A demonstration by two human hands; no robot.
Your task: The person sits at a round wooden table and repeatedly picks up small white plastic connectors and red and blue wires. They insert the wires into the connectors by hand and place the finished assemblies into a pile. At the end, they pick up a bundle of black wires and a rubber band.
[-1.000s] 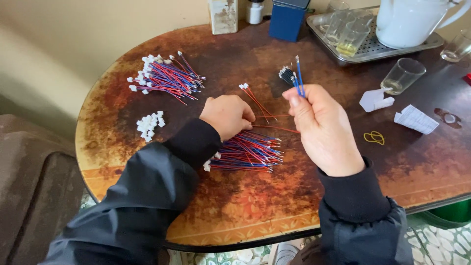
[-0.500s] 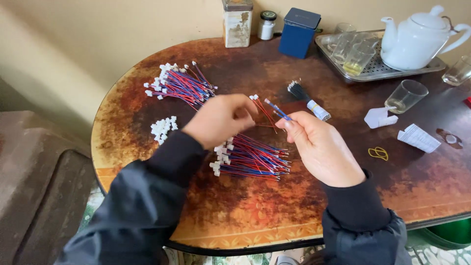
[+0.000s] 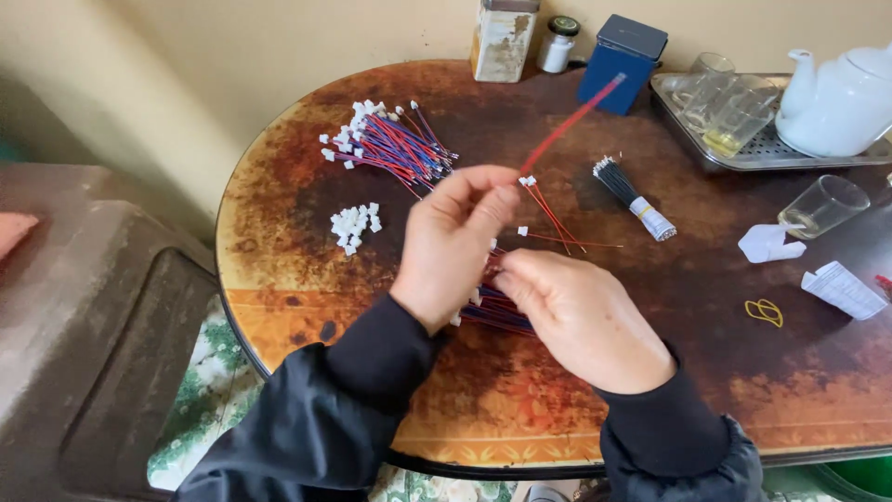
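One thin red wire (image 3: pixel 569 125), light and bendy, is pinched near its low end by left hand (image 3: pixel 455 244) fingers; right hand (image 3: pixel 581 316) fingers curl beside it, pinching unclear.

On the worktop (image 3: pixel 307 232), a finished wire bundle (image 3: pixel 390 144) lies far left, loose connectors (image 3: pixel 356 223) before it; another pile (image 3: pixel 497 307) sits under my hands, I think; the tray (image 3: pixel 688 139) is behind, right.
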